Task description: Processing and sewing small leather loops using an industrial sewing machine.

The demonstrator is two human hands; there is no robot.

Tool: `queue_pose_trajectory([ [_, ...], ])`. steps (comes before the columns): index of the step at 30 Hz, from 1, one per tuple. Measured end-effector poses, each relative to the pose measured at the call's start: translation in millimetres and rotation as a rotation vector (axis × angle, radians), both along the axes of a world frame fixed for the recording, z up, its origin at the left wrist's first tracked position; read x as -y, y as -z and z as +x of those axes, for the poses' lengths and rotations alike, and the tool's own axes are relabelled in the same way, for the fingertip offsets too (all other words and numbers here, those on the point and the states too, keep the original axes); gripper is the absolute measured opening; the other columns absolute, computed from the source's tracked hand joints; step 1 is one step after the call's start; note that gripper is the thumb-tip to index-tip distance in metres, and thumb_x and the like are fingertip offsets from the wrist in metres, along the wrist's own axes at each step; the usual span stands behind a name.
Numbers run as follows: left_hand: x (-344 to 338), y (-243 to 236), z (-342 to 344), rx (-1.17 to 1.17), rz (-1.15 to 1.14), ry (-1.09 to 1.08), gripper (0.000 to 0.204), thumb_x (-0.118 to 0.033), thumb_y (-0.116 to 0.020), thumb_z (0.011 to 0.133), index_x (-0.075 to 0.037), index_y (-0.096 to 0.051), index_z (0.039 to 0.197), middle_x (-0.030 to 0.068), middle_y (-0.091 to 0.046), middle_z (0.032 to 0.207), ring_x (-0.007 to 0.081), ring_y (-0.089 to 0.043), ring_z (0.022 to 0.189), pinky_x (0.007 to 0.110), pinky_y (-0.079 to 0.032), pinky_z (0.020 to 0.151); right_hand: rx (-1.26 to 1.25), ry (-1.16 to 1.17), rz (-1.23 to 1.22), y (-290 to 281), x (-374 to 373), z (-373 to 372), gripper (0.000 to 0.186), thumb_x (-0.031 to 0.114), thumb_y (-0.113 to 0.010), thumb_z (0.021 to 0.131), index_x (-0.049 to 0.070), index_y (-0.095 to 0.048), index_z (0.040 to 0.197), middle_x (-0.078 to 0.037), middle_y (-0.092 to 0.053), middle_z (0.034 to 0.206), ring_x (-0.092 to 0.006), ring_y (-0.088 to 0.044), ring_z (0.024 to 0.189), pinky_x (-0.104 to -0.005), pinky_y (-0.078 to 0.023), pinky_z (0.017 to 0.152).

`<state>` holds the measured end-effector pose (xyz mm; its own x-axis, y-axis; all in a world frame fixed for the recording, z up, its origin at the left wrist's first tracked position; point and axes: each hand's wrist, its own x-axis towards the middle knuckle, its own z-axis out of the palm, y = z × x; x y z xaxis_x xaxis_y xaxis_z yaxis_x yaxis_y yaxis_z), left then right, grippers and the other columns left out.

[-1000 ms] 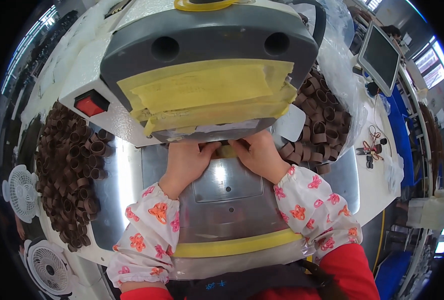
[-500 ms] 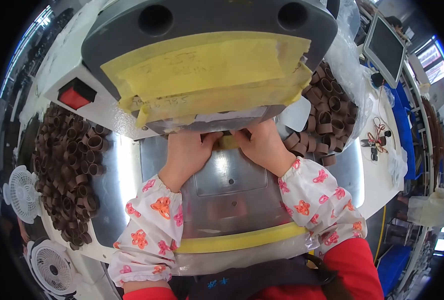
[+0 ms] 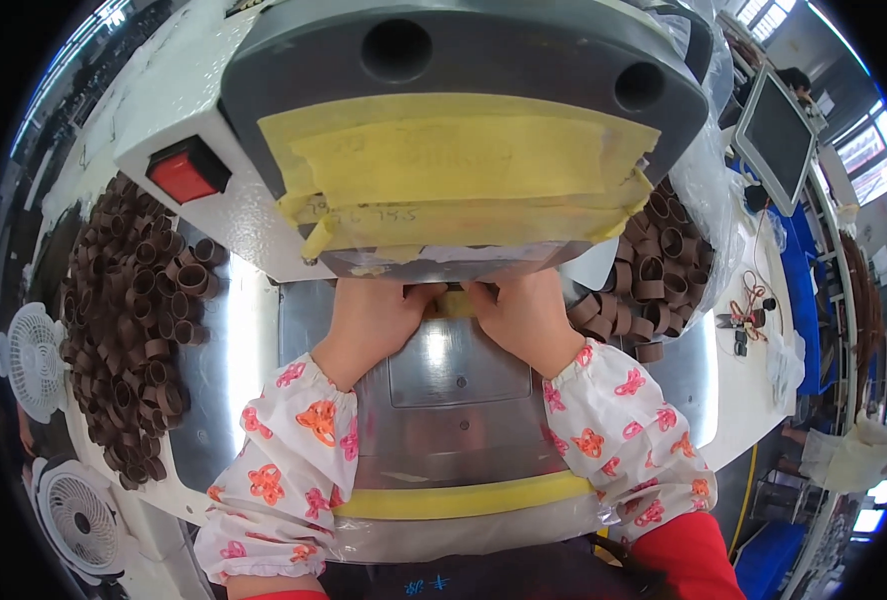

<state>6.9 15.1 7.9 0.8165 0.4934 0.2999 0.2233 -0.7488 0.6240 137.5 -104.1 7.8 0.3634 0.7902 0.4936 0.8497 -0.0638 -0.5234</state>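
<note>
Both my hands reach in under the front edge of a grey machine head (image 3: pixel 464 262), side by side over a metal work plate (image 3: pixel 444 445). My left hand (image 3: pixel 374 325) is bent inward, its thumb and finger closed together by the machine's lower edge. Mirroring it, my right hand (image 3: pixel 529 318) is closed in a pinch, thumb toward the left one. Between the thumbs a yellowish patch (image 3: pixel 454 304) shows on the plate, with a dark edge just behind it. The machine hides my other fingertips and whatever they grip. Flowered white sleeve covers run up both forearms.
Brown rings lie in a large heap (image 3: pixel 129 330) at left and another pile (image 3: pixel 654 265) at right, beside clear plastic. A red switch (image 3: pixel 184 175) sits on the white housing. White fans (image 3: pixel 84 520) stand far left, a monitor (image 3: pixel 776 135) far right.
The view has shifted, so the machine head appears lower and further right. My hands keep the same pinched pose at its front edge.
</note>
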Motion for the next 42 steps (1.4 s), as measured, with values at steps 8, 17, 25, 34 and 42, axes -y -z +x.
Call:
queue_pose_trajectory([
  [8, 2.0, -4.6, 0.1, -0.040, -0.016, -0.029, 0.025, -0.016, -0.066, 0.069, -0.006, -0.064, 0.091, 0.0128, -0.063, 0.085, 0.0327, -0.059, 0.079, 0.041, -0.046, 0.069, -0.008, 0.021, -0.030, -1.2, -0.6, -0.3, 0.007, 0.008, -0.061, 0.066, 0.003, -0.062, 0.061, -0.013, -0.055, 0.065, -0.0307, -0.053, 0.065, -0.0407, -0.040, 0.059],
  [17, 6.3, 5.8, -0.2, -0.002, -0.049, -0.080, 0.020, -0.019, -0.067, 0.069, -0.004, -0.063, 0.081, 0.0127, -0.062, 0.074, 0.0344, -0.057, 0.076, 0.043, -0.045, 0.069, -0.007, 0.016, 0.005, 1.6, 2.7, -2.9, 0.002, 0.005, -0.060, 0.066, 0.005, -0.058, 0.064, -0.011, -0.055, 0.067, -0.0304, -0.055, 0.067, -0.0404, -0.041, 0.058],
  [25, 7.0, -11.2, -11.7, -0.041, 0.009, 0.007, 0.021, -0.023, -0.067, 0.071, -0.005, -0.063, 0.081, 0.0098, -0.060, 0.062, 0.0296, -0.058, 0.063, 0.039, -0.043, 0.069, 0.015, -0.184, 0.150, -3.6, 8.8, -1.3, 0.012, 0.008, -0.063, 0.063, 0.006, -0.054, 0.071, -0.011, -0.054, 0.073, -0.0323, -0.055, 0.067, -0.0410, -0.044, 0.058],
  [34, -23.9, -27.7, -80.1, -0.052, 0.334, -0.171, 0.014, -0.014, -0.065, 0.073, -0.006, -0.062, 0.085, 0.0061, -0.056, 0.052, 0.0242, -0.054, 0.054, 0.035, -0.034, 0.079, 0.157, -0.336, 0.239, -4.3, 7.0, -21.8, 0.012, 0.013, -0.061, 0.072, 0.005, -0.055, 0.078, -0.011, -0.056, 0.081, -0.0287, -0.056, 0.077, -0.0398, -0.045, 0.068],
  [42, -6.4, -33.4, -69.5, 0.249, 0.593, -0.232, 0.017, -0.008, -0.062, 0.072, -0.004, -0.063, 0.088, 0.0077, -0.061, 0.089, 0.0276, -0.054, 0.083, 0.038, -0.038, 0.077, 0.223, 0.334, 0.147, -55.9, 67.3, 85.4, 0.010, 0.012, -0.064, 0.071, 0.006, -0.057, 0.075, -0.010, -0.057, 0.075, -0.0286, -0.057, 0.072, -0.0389, -0.046, 0.061],
])
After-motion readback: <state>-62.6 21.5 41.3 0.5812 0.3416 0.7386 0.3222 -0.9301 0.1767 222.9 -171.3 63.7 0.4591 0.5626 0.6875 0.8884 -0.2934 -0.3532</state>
